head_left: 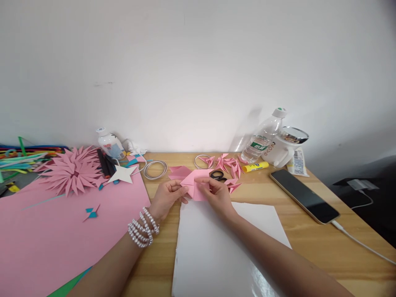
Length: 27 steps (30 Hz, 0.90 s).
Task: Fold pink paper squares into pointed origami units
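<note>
A piece of pink paper (pixel 201 175), folded to a point on its left side, is held up between both hands above the far edge of a white board (pixel 213 239). My left hand (pixel 170 194), with a pearl bracelet (pixel 142 229) on the wrist, pinches the pointed left end. My right hand (pixel 218 196) grips the paper's right part, its fingers over the front. Behind the left hand lies more folded pink paper (pixel 178 171). Just right of the held paper are black-handled scissors (pixel 218 176), partly hidden, with several folded pink paper pieces (pixel 223 161) around them.
Pink sheets (pixel 40 235) with a large pink paper flower (pixel 74 171) and a white paper star (pixel 123 174) cover the left. A coiled cable (pixel 155 169) lies behind. To the right are a glue stick (pixel 255 166), water bottle (pixel 262 138), mug (pixel 280 150) and charging phone (pixel 305 196).
</note>
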### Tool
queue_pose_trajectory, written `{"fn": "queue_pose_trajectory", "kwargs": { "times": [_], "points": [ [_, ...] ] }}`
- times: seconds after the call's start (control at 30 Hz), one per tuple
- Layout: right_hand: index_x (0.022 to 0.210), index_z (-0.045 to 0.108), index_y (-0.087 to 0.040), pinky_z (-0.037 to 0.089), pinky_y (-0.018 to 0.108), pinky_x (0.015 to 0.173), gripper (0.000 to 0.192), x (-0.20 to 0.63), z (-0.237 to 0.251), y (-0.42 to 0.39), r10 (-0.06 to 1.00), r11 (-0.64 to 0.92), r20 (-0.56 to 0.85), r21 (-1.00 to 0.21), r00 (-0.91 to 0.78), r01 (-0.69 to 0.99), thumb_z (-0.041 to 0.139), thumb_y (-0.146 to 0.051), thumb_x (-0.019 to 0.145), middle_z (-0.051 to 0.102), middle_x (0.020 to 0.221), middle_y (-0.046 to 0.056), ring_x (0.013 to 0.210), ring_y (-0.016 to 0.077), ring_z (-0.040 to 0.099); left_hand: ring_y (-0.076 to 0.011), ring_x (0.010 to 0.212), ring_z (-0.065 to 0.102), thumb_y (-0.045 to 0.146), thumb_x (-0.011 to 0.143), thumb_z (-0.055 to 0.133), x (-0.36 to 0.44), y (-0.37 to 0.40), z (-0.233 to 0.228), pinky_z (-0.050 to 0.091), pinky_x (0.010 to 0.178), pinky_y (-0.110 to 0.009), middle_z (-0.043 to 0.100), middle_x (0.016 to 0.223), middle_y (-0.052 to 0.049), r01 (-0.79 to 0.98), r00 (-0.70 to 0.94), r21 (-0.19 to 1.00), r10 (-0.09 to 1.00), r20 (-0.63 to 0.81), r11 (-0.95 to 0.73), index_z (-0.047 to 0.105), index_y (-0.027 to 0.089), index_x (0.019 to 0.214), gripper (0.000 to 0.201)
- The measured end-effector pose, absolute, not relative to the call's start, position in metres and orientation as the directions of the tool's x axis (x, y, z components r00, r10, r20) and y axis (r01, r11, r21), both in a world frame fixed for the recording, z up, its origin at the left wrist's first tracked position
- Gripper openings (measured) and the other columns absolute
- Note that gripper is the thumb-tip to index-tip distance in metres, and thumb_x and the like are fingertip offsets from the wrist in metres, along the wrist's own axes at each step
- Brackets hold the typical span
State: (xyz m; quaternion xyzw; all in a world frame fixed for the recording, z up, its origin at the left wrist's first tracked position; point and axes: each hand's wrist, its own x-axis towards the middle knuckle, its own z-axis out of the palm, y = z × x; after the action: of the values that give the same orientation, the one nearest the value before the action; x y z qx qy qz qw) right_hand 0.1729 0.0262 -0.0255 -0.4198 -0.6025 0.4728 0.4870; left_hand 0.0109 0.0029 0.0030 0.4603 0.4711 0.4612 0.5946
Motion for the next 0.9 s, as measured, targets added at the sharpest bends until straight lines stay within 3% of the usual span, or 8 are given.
{"fn": "queue_pose_trajectory", "kwargs": {
  "times": [0.17,0.37,0.57,0.9],
  "points": [
    [0.089,0.066,-0.017,0.045,0.027,0.061,0.025,0.173,-0.029,0.028,0.974,0.172,0.166,-0.985,-0.157,0.029,0.059,-0.031,0.070,0.066,0.086,0.007,0.073,0.0182,0.058,-0.0119,0.054,0.058,0.031,0.067,0.066,0.013,0.002,0.005,0.049,0.053,-0.024,0.066,0.065,-0.004,-0.081,0.104,0.987,0.986,-0.128,0.136,0.063,0.012,0.076,0.022],
    [0.081,0.069,-0.020,0.045,0.028,0.066,0.019,0.173,-0.022,0.025,0.932,0.296,0.274,-0.953,-0.238,0.063,0.052,-0.021,0.073,0.067,0.078,0.003,0.073,0.0178,0.059,-0.0112,0.051,0.057,0.029,0.066,0.067,0.014,0.002,0.006,0.049,0.051,-0.023,0.064,0.060,-0.001,-0.032,0.108,0.989,0.984,-0.139,0.143,0.063,0.012,0.077,0.021],
    [0.090,0.068,-0.019,0.046,0.029,0.068,0.026,0.173,-0.019,0.024,0.952,0.234,0.195,-0.960,-0.234,0.151,0.049,-0.021,0.072,0.068,0.084,0.003,0.076,0.0186,0.060,-0.0114,0.053,0.059,0.028,0.068,0.065,0.014,0.003,0.006,0.049,0.052,-0.023,0.061,0.061,0.000,-0.027,0.131,0.990,0.983,-0.131,0.135,0.062,0.012,0.083,0.022],
    [0.088,0.067,-0.018,0.046,0.032,0.076,0.023,0.173,-0.018,0.024,0.959,0.182,0.150,-0.977,-0.239,0.115,0.058,-0.020,0.067,0.068,0.089,0.004,0.084,0.0210,0.061,-0.0129,0.051,0.059,0.032,0.068,0.064,0.014,0.002,0.004,0.050,0.053,-0.025,0.062,0.057,0.000,-0.004,0.102,0.994,0.989,-0.108,0.109,0.060,0.013,0.077,0.022]
  ]
}}
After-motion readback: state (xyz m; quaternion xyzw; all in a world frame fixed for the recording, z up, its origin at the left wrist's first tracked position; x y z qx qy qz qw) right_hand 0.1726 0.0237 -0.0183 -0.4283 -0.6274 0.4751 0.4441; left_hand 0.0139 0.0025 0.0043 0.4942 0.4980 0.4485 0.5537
